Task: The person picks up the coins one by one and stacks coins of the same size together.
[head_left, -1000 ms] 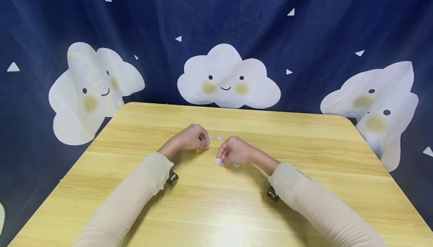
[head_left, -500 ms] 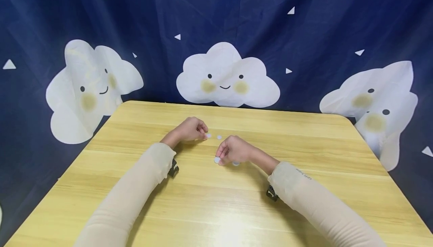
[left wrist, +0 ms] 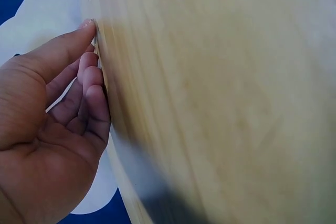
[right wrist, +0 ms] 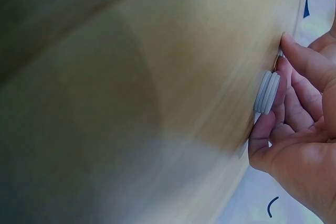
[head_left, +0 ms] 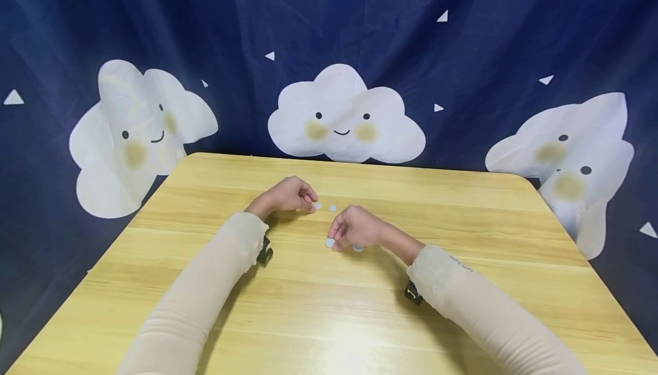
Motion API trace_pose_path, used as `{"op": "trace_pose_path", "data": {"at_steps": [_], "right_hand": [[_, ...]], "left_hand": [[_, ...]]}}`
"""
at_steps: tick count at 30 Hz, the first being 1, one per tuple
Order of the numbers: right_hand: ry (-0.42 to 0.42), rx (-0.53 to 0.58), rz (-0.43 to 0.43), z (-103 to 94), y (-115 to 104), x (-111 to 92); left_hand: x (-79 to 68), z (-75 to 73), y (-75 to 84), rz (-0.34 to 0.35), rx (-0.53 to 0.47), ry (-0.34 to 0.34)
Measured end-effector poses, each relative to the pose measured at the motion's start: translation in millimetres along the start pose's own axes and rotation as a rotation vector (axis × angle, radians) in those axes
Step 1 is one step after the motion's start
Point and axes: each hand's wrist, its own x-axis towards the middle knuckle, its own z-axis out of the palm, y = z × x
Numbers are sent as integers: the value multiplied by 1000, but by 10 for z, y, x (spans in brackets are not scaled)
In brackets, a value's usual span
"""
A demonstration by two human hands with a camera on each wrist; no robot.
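Observation:
At the far left disc, my left hand (head_left: 289, 195) pinches a small white disc (head_left: 317, 206) by its edge, low over the wooden table. In the left wrist view, its thumb (left wrist: 73, 43) and curled fingers meet at the tabletop, largely hiding that disc. A second white disc (head_left: 333, 208) lies just to the right. Nearer the person, my right hand (head_left: 358, 228) pinches another white disc (head_left: 330, 243) between thumb and forefinger. Beneath this hand's palm stands a short stack of white discs (right wrist: 266, 93), partly showing in the head view too.
The wooden table (head_left: 319, 306) has rounded far corners and fills the lower view. Behind it hangs a dark blue curtain (head_left: 231, 32) printed with white smiling clouds. Both forearms wear pale sleeves, with a black strap mount (head_left: 413, 293) at the right wrist.
My left hand has moved a little away from the person, onto the far left disc, and its fingers have come to the disc's edge. My right hand stays in place with its disc.

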Motion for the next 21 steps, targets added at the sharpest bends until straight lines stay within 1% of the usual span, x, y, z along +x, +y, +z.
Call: {"op": "trace_pose_path", "data": {"at_steps": [4, 10, 16, 21], "right_hand": [[-5, 1, 8, 2, -3, 10], [-1, 1, 0, 1, 6, 20], [3, 10, 0, 3, 6, 12], [2, 11, -2, 5, 15, 7]], "left_hand": [[7, 7, 9, 1, -5, -12], [17, 7, 21, 37, 28, -39], [-22, -12, 39, 63, 34, -105], [-78, -12, 34, 61, 51, -157]]}}
